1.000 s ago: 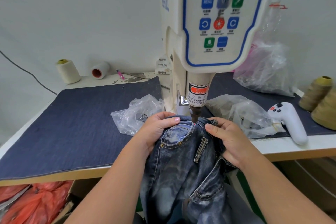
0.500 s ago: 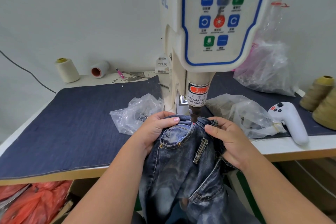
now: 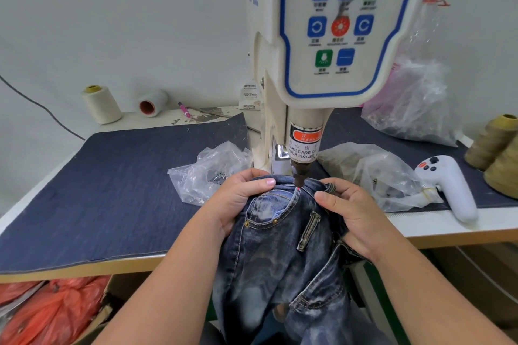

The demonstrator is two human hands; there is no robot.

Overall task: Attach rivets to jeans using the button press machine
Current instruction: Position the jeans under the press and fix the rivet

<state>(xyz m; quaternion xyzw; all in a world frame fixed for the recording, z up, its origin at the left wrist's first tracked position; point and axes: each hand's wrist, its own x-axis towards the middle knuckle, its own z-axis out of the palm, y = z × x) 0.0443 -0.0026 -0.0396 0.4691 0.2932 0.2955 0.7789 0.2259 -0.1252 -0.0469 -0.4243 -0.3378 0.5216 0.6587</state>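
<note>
Two hands (image 3: 238,199) (image 3: 354,218) grip one jeans (image 3: 280,255).

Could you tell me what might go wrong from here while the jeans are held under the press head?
1. The left hand and right hand grip the dark blue denim jeans close beside the brown metal punch tip; a thumb could get pinched.
2. The denim is bunched around the pocket corner, so the rivet might set off its mark or through an extra fold.
</note>
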